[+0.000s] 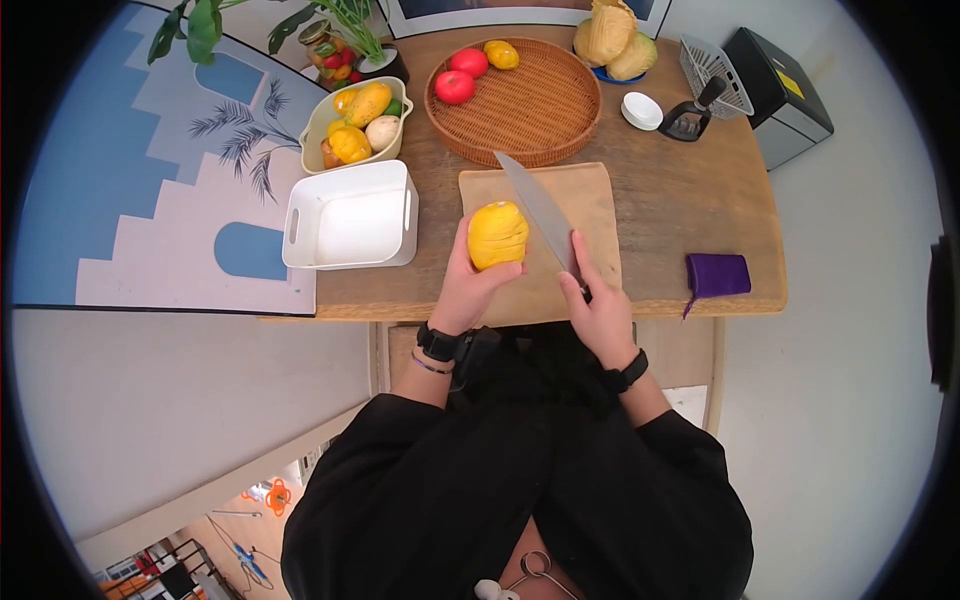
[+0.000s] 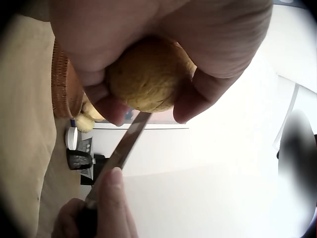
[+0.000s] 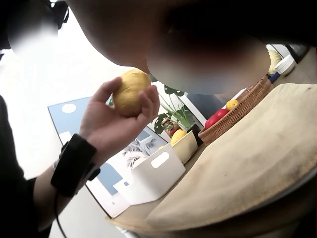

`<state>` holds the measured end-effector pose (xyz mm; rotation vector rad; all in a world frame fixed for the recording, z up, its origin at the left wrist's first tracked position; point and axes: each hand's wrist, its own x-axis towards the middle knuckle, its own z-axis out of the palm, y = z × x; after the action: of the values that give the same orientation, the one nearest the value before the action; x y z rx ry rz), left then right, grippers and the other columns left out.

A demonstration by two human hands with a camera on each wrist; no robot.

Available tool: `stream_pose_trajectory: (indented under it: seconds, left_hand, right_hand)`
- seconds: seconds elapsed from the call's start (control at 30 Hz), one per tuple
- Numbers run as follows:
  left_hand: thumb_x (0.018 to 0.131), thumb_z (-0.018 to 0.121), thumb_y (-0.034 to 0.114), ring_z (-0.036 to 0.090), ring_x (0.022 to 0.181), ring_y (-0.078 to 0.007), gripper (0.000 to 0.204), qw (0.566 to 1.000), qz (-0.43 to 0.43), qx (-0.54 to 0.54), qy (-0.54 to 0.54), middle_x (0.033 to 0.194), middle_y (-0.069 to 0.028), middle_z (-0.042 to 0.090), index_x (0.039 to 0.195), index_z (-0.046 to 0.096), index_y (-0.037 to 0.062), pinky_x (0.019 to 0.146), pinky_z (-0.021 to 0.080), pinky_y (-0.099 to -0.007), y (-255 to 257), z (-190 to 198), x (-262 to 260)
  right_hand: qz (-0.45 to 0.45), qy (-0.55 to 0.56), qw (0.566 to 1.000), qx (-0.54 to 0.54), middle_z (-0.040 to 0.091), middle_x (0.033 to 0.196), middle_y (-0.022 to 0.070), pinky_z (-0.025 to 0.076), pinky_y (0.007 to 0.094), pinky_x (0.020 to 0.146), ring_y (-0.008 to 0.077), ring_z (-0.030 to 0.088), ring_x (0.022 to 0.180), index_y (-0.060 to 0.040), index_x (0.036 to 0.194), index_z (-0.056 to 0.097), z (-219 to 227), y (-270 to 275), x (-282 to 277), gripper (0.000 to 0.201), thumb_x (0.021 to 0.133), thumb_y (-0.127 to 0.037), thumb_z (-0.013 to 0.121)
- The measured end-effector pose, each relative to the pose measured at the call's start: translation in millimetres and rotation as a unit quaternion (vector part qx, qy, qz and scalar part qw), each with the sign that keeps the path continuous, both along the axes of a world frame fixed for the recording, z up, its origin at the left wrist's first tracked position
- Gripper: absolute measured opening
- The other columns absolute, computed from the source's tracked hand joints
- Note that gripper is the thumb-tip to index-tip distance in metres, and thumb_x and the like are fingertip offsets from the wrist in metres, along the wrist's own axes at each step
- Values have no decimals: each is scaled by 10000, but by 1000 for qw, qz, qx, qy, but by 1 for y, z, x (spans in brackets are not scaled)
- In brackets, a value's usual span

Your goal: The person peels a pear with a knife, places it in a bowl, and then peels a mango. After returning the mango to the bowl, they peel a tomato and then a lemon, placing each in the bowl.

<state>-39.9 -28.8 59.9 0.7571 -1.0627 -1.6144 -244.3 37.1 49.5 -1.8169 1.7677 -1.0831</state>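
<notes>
My left hand (image 1: 468,285) holds a rounded yellow fruit (image 1: 497,237) above the tan board (image 1: 592,205), thumb on one side and fingers round the other. Lines run across the fruit's skin, which looks wrinkled in the left wrist view. In my right hand (image 1: 603,322) is a large knife (image 1: 540,210), gripped by its dark handle, with the index finger laid along the blade. The blade points away from me, just right of the fruit. From the left wrist, the blade's (image 2: 128,144) far end reaches the fruit's lower edge in view.
Behind the board sits a round wicker tray (image 1: 520,110) with red and yellow produce. To the left stand a white bin (image 1: 350,215) and a cream basin (image 1: 312,128) of fruit. A purple pouch (image 1: 718,275), white bowls (image 1: 641,111) and a black-handled tool (image 1: 690,118) lie right.
</notes>
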Motion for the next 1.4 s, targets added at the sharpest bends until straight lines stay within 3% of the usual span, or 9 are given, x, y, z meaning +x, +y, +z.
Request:
stream_pose_trajectory:
  seconds: [0.07, 0.37, 0.57, 0.8, 0.87, 0.9, 0.97, 1.17, 1.4]
  left_hand:
    - [878, 692, -36, 629, 1183, -275, 665, 987, -79, 52, 132, 1301, -111, 597, 1468, 415, 92, 996, 539, -466, -1, 1, 4]
    - [875, 680, -9, 648, 1109, -279, 690, 989, -38, 66, 125, 1327, -144, 590, 1496, 396, 88, 861, 544, -401, 1, -14, -5]
    - [790, 701, 105, 670, 994, -306, 703, 936, -175, 115, 283, 1203, -200, 644, 1448, 458, 51, 811, 531, -411, -5, -5, 11]
    - [781, 728, 82, 666, 1037, -314, 679, 921, -225, 92, 305, 1277, -184, 623, 1417, 495, 36, 856, 540, -431, -5, -3, 6]
    - [785, 780, 62, 649, 1113, -332, 674, 1000, -23, 12, -7, 1313, -186, 601, 1402, 511, 22, 963, 524, -438, 1, 10, -2]
    - [785, 780, 62, 649, 1113, -332, 674, 1000, -21, 12, -7, 1313, -186, 601, 1402, 511, 22, 963, 524, -438, 0, 13, -3]
    - [771, 822, 47, 603, 1205, -361, 698, 904, 78, -229, -353, 1331, -195, 582, 1397, 514, 13, 1060, 475, -420, -3, 17, -4]
    - [741, 765, -19, 578, 1190, -384, 650, 810, 136, -323, -469, 1235, -179, 580, 1350, 545, 33, 1013, 497, -426, -3, 10, -2]
    - [708, 734, -62, 561, 1188, -389, 663, 813, 119, -329, -465, 1235, -169, 547, 1335, 552, 49, 1001, 496, -430, 0, 15, 0]
  right_hand:
    - [-17, -2, 999, 33, 733, 818, 151, 557, 400, 633, 356, 715, 690, -264, 1579, 446, 2, -1, -3, 675, 958, -283, 712]
    - [109, 71, 991, -21, 676, 699, 103, 533, 383, 590, 320, 663, 595, -264, 1565, 473, 21, 10, -6, 685, 934, -275, 738]
    - [18, -30, 999, 30, 753, 962, 173, 576, 384, 720, 352, 731, 782, -251, 1567, 466, 5, 0, -16, 655, 960, -260, 713]
    - [140, -96, 985, 25, 727, 1176, 177, 578, 361, 806, 372, 728, 933, -245, 1562, 474, 27, 11, -15, 635, 969, -224, 701]
    - [137, -108, 984, 19, 739, 1127, 178, 581, 362, 780, 369, 732, 892, -249, 1559, 479, 27, 11, -16, 639, 963, -230, 710]
    - [126, -69, 989, 32, 744, 1068, 177, 581, 368, 749, 367, 729, 846, -261, 1558, 478, 29, 12, -19, 644, 959, -245, 714]
    - [118, -29, 992, 45, 749, 1009, 176, 581, 374, 718, 365, 727, 799, -273, 1558, 477, 33, 13, -21, 649, 956, -261, 718]
    - [116, 66, 989, 70, 733, 844, 172, 573, 424, 660, 379, 710, 716, -325, 1549, 483, 43, 14, -24, 633, 958, -317, 711]
    - [19, 86, 982, 164, 744, 931, 178, 577, 443, 714, 398, 716, 796, -319, 1547, 481, 47, 4, -36, 595, 986, -328, 679]
